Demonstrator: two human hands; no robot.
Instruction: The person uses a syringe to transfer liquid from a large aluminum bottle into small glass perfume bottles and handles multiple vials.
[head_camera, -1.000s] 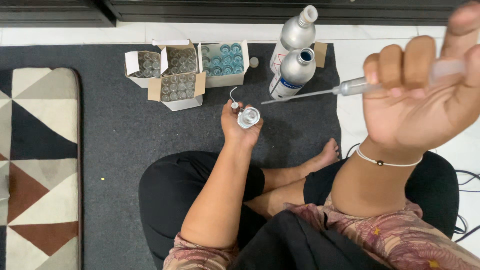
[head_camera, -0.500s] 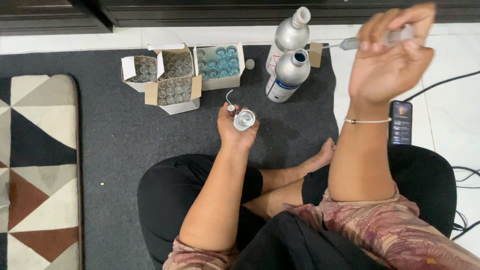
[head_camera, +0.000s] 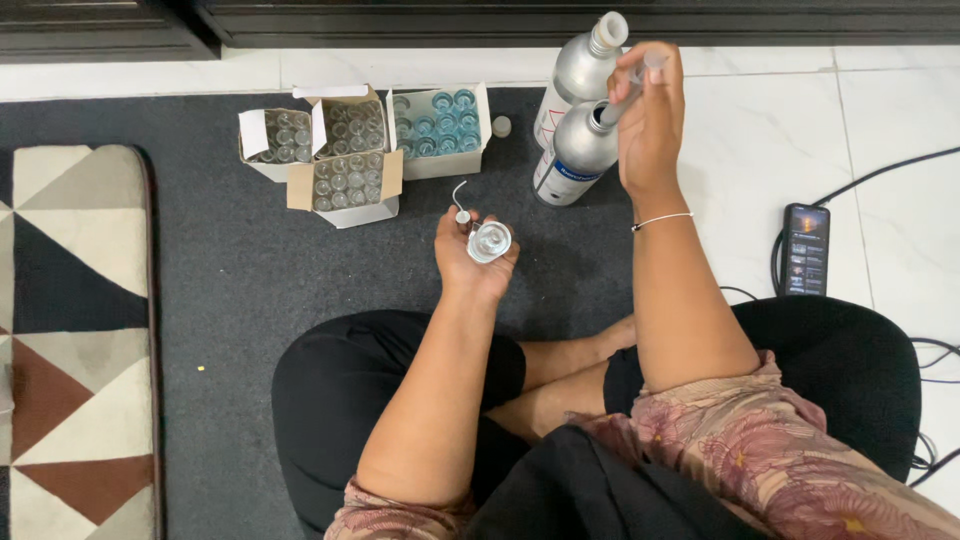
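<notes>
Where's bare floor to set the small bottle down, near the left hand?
Bare dark carpet lies left of the left hand, between the patterned rug and the knee, below the open boxes of vials. White tile between the right hand and the phone is free too. It is crowded around the metal bottles.

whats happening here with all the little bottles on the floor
A person sits cross-legged on a dark rug. The right hand holds a syringe with its tip at the mouth of an open silver bottle; a second silver bottle stands behind. The left hand holds a small clear bottle and its spray pump. Three open boxes of small bottles sit ahead.
</notes>
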